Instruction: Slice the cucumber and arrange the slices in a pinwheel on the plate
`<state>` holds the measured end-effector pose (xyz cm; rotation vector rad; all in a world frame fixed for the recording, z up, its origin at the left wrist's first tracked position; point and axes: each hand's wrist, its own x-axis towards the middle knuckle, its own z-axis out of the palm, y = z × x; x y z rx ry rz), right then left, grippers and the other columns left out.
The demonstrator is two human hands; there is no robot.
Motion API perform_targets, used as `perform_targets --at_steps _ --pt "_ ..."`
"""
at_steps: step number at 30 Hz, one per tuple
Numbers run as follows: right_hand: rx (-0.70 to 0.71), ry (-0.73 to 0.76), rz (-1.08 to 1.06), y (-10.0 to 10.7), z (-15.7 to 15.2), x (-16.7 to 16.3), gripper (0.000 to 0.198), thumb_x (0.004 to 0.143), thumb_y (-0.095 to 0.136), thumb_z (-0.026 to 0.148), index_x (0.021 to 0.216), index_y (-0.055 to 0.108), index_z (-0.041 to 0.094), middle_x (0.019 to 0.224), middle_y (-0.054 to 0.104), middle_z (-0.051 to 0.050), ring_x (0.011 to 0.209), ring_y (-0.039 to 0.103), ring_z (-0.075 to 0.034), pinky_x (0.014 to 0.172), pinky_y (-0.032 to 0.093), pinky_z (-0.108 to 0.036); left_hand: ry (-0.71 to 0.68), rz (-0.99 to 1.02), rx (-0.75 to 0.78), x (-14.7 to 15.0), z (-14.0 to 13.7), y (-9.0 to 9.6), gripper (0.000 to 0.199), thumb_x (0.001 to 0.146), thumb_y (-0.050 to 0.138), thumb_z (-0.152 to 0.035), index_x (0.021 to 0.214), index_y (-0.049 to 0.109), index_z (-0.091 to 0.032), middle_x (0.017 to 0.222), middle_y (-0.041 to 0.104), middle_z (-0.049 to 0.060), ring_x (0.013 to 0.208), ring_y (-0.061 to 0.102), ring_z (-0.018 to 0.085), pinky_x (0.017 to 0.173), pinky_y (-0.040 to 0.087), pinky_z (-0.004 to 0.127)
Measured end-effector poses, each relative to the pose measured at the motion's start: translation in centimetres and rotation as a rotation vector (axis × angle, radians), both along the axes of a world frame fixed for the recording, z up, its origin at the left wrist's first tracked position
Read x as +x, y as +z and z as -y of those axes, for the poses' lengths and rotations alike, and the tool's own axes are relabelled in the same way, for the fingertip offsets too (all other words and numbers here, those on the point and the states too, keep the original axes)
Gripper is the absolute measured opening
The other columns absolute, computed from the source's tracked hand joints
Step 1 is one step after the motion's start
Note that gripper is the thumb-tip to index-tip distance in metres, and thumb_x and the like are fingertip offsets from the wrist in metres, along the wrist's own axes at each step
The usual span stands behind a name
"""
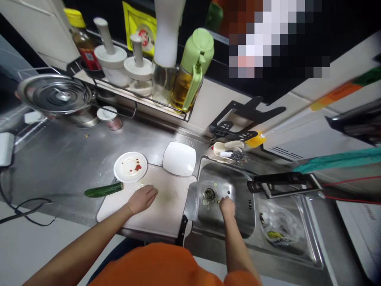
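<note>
An orange shirt (154,266) is nearest. The left hand (144,198) is held at the cutting board (169,212), the right hand (228,207) by green scraps (206,202) near the drain (209,193); whether anything is pinched by either's fingers cannot be told. Scrap-clearing seems underway; a careful pinch is needed.

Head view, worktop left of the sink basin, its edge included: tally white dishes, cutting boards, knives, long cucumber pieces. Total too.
White dishes: 2
Cutting boards: 1
Knives: 1
Long cucumber pieces: 1
Total: 5
</note>
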<state>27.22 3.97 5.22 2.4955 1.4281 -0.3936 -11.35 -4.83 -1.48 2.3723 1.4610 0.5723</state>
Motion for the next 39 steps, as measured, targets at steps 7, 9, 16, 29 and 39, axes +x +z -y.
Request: perform_targets --at_steps 7,9,16,29,39 --pt "0.041 0.083 -0.137 -0.3 7.0 -3.2 0.031 0.093 0.039 0.023 0.105 0.066 0.014 0.095 0.071 -0.013 0.085 0.067 -0.022 0.070 0.041 -0.027 0.069 0.130 0.035 -0.8 1.4 0.7 0.025 0.093 0.041 -0.024 0.107 0.062 -0.021 0.100 0.066 0.008 0.094 0.061 0.017 0.086 0.050 0.032" --pt "0.094 0.171 -0.219 -0.2 8.8 -5.7 0.030 0.095 0.036 0.027 0.102 0.063 0.015 0.086 0.071 -0.011 0.075 0.066 -0.021 0.064 0.039 -0.027 0.145 0.123 0.055 -2.6 2.6 1.5 0.025 0.092 0.044 -0.025 0.109 0.062 -0.021 0.103 0.066 0.009 0.099 0.059 0.019 0.090 0.048 0.035" --pt "0.054 0.419 -0.315 0.0 13.5 -11.5 0.034 0.092 0.049 0.042 0.111 0.053 0.015 0.089 0.069 -0.010 0.080 0.066 -0.023 0.064 0.040 -0.026 0.595 -0.255 -0.049 -12.3 5.9 3.5 0.044 0.083 0.053 -0.046 0.117 0.061 -0.019 0.115 0.062 0.015 0.110 0.052 0.035 0.092 0.040 0.054" --pt "-0.065 0.298 -0.270 0.6 13.7 -13.5 0.040 0.089 0.053 0.028 0.125 0.046 0.013 0.097 0.067 -0.012 0.090 0.065 -0.022 0.073 0.044 -0.027 0.396 -0.112 -0.143 -7.5 5.6 4.1 0.045 0.086 0.051 -0.051 0.120 0.057 -0.024 0.104 0.065 0.009 0.093 0.062 0.025 0.082 0.049 0.036" --pt "0.130 0.189 -0.267 1.0 14.7 -11.9 0.037 0.084 0.043 0.013 0.120 0.051 0.010 0.098 0.062 -0.015 0.081 0.063 -0.023 0.073 0.045 -0.031 0.200 -0.109 -0.055 3.2 2.7 3.0 0.032 0.088 0.052 -0.042 0.110 0.060 -0.020 0.095 0.063 0.011 0.089 0.059 0.026 0.077 0.047 0.040"
